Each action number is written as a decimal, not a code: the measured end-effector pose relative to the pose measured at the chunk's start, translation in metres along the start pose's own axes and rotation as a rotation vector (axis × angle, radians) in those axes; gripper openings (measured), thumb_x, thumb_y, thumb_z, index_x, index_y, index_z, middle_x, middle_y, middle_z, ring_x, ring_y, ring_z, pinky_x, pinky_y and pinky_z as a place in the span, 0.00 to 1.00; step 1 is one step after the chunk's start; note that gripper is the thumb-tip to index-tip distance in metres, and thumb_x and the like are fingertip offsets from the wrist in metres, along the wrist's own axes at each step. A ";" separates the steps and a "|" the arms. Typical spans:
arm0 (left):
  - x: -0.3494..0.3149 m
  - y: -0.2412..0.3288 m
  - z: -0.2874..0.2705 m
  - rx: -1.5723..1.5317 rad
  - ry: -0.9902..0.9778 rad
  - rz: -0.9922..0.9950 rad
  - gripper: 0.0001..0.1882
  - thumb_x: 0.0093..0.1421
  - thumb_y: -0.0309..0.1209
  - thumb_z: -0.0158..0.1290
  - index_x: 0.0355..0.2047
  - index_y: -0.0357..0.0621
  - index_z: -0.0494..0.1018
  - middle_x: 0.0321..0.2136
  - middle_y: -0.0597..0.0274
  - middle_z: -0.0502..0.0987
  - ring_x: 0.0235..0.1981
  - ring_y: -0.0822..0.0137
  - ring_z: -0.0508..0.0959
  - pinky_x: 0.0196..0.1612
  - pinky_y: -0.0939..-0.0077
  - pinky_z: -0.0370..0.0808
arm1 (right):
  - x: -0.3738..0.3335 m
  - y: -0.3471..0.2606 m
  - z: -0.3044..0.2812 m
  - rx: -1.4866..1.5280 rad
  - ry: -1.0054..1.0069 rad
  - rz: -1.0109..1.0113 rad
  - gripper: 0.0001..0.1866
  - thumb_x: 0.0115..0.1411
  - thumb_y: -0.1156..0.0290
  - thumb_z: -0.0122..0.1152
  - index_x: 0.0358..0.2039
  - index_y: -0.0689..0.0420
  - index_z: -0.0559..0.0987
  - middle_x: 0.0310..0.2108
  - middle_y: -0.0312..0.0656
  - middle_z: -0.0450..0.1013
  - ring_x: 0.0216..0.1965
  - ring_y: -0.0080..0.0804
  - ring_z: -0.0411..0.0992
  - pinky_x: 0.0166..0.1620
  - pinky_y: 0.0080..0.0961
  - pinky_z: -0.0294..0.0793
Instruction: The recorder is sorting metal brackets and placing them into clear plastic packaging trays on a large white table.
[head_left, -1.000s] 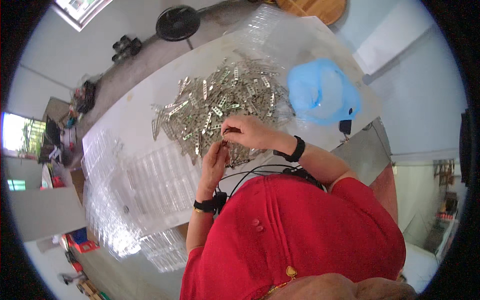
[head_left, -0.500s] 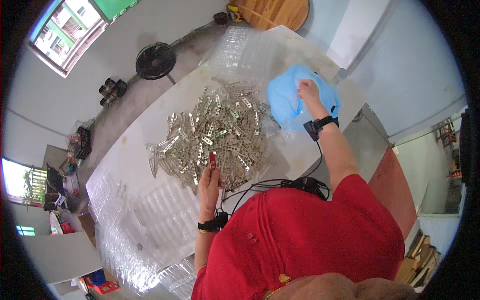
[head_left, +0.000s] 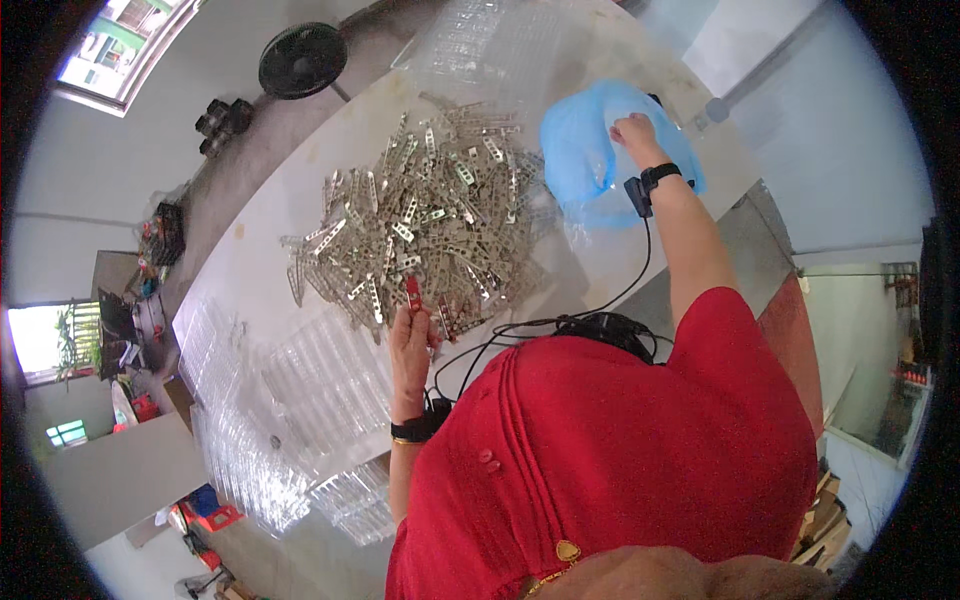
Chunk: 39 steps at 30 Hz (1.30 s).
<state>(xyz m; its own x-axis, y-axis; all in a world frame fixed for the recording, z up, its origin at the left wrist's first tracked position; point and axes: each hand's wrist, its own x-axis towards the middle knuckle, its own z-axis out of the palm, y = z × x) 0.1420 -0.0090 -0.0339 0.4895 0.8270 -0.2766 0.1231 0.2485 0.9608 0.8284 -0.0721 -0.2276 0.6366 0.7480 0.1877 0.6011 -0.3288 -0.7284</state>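
Observation:
A large heap of flat metal strips with holes (head_left: 440, 230) lies on the pale table (head_left: 260, 270). My left hand (head_left: 408, 345) is at the heap's near edge, its fingers closed on one perforated metal strip (head_left: 413, 292) that looks red and points away from me. To the right of the heap sits a crumpled blue plastic bag (head_left: 578, 150). My right hand (head_left: 636, 135) is over this bag with curled fingers. What they hold, if anything, is too small to make out.
Clear plastic trays (head_left: 320, 380) cover the table's near left, and more clear trays (head_left: 480, 45) lie at its far end. Black cables (head_left: 520, 328) run across the table near my body to the wrist devices. A black fan (head_left: 303, 62) stands beyond the left edge.
The view has shifted, so table, heap and bag appear higher in it. My left hand still holds the strip at the heap's near edge; my right hand stays over the bag, fingers still curled.

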 end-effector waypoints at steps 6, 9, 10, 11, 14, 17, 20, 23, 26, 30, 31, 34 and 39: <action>-0.023 -0.006 -0.004 0.049 0.194 -0.032 0.08 0.71 0.31 0.45 0.34 0.42 0.70 0.20 0.72 0.68 0.20 0.78 0.67 0.24 0.82 0.64 | -0.036 -0.214 0.026 -0.354 0.323 0.044 0.12 0.53 0.76 0.56 0.39 0.59 0.80 0.36 0.53 0.78 0.39 0.48 0.77 0.46 0.40 0.75; -0.021 0.002 0.000 0.057 0.174 -0.045 0.08 0.71 0.31 0.46 0.34 0.42 0.70 0.20 0.72 0.68 0.21 0.78 0.67 0.25 0.82 0.64 | -0.066 -0.291 -0.006 0.053 -0.401 -0.263 0.15 0.51 0.83 0.51 0.37 0.56 0.81 0.40 0.48 0.77 0.44 0.47 0.74 0.49 0.38 0.73; -0.021 0.005 0.001 0.070 0.163 -0.055 0.09 0.71 0.31 0.45 0.34 0.42 0.70 0.20 0.71 0.68 0.21 0.78 0.67 0.25 0.82 0.64 | -0.075 -0.305 -0.007 0.045 -0.596 -0.383 0.18 0.50 0.85 0.50 0.38 0.55 0.80 0.42 0.47 0.76 0.45 0.46 0.74 0.49 0.37 0.73; -0.019 0.009 0.003 0.067 0.151 -0.053 0.09 0.71 0.31 0.45 0.34 0.42 0.70 0.20 0.71 0.68 0.21 0.78 0.67 0.25 0.82 0.64 | -0.089 -0.301 0.001 -0.015 -0.667 -0.522 0.18 0.49 0.85 0.51 0.38 0.54 0.81 0.46 0.48 0.74 0.45 0.46 0.74 0.48 0.37 0.73; -0.017 0.014 0.006 0.111 0.156 -0.041 0.09 0.71 0.31 0.45 0.33 0.42 0.69 0.20 0.71 0.68 0.21 0.78 0.67 0.25 0.81 0.64 | -0.140 -0.301 0.024 -0.141 -0.840 -0.721 0.18 0.48 0.82 0.54 0.39 0.52 0.82 0.54 0.50 0.70 0.43 0.47 0.76 0.45 0.38 0.75; -0.019 0.013 -0.001 0.036 0.128 -0.070 0.09 0.70 0.32 0.46 0.34 0.41 0.70 0.20 0.69 0.69 0.21 0.76 0.68 0.27 0.79 0.67 | -0.173 -0.305 0.039 -0.509 -0.939 -0.665 0.18 0.51 0.79 0.55 0.41 0.49 0.83 0.58 0.53 0.66 0.41 0.49 0.77 0.40 0.41 0.78; -0.023 0.008 -0.014 0.045 0.106 -0.023 0.08 0.70 0.32 0.45 0.34 0.42 0.70 0.20 0.69 0.69 0.21 0.77 0.68 0.27 0.79 0.67 | -0.181 -0.295 0.052 -0.658 -0.852 -0.783 0.20 0.49 0.80 0.57 0.42 0.46 0.82 0.57 0.48 0.69 0.36 0.49 0.78 0.35 0.43 0.77; -0.026 -0.003 -0.030 -0.072 0.097 -0.006 0.08 0.70 0.32 0.45 0.35 0.43 0.69 0.20 0.69 0.69 0.20 0.77 0.68 0.27 0.79 0.68 | -0.166 -0.302 0.068 -1.020 -1.074 -0.621 0.14 0.49 0.78 0.57 0.37 0.51 0.80 0.51 0.47 0.73 0.37 0.49 0.77 0.35 0.42 0.77; -0.030 -0.007 -0.043 -0.102 0.120 0.009 0.08 0.70 0.31 0.45 0.36 0.41 0.71 0.20 0.70 0.70 0.20 0.78 0.67 0.26 0.82 0.65 | -0.162 -0.321 0.062 -0.697 -0.894 -0.535 0.13 0.53 0.75 0.56 0.40 0.49 0.81 0.43 0.44 0.77 0.35 0.51 0.77 0.33 0.45 0.77; -0.033 -0.003 -0.054 -0.094 0.091 0.030 0.09 0.71 0.32 0.45 0.36 0.41 0.71 0.20 0.70 0.70 0.20 0.78 0.68 0.26 0.82 0.66 | -0.163 -0.331 0.050 -0.508 -0.757 -0.675 0.15 0.53 0.75 0.56 0.41 0.49 0.80 0.46 0.45 0.75 0.32 0.52 0.77 0.32 0.46 0.76; -0.032 0.000 -0.055 -0.056 0.086 0.036 0.09 0.71 0.32 0.45 0.37 0.41 0.70 0.20 0.70 0.70 0.20 0.78 0.68 0.26 0.82 0.66 | -0.167 -0.309 0.055 -0.494 -0.720 -0.760 0.16 0.53 0.76 0.57 0.43 0.48 0.80 0.48 0.46 0.74 0.32 0.51 0.77 0.31 0.45 0.76; -0.033 -0.008 -0.064 -0.144 0.058 0.033 0.09 0.71 0.33 0.45 0.37 0.41 0.70 0.20 0.70 0.70 0.21 0.78 0.68 0.26 0.82 0.66 | -0.184 -0.290 0.056 -0.625 -0.756 -0.760 0.18 0.52 0.77 0.58 0.45 0.47 0.81 0.51 0.47 0.72 0.33 0.49 0.77 0.30 0.43 0.76; -0.034 -0.002 -0.066 -0.112 0.040 0.030 0.09 0.71 0.34 0.47 0.37 0.42 0.70 0.20 0.69 0.70 0.21 0.77 0.69 0.27 0.81 0.67 | -0.195 -0.301 0.049 -0.997 -0.892 -0.623 0.17 0.51 0.78 0.58 0.43 0.51 0.80 0.64 0.46 0.63 0.37 0.47 0.77 0.37 0.38 0.78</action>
<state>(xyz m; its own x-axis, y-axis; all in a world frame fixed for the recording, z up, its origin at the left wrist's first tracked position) 0.0681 -0.0039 -0.0281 0.4562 0.8538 -0.2509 0.0106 0.2767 0.9609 0.4996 -0.0908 -0.0779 -0.1221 0.8924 -0.4344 0.9720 0.1960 0.1294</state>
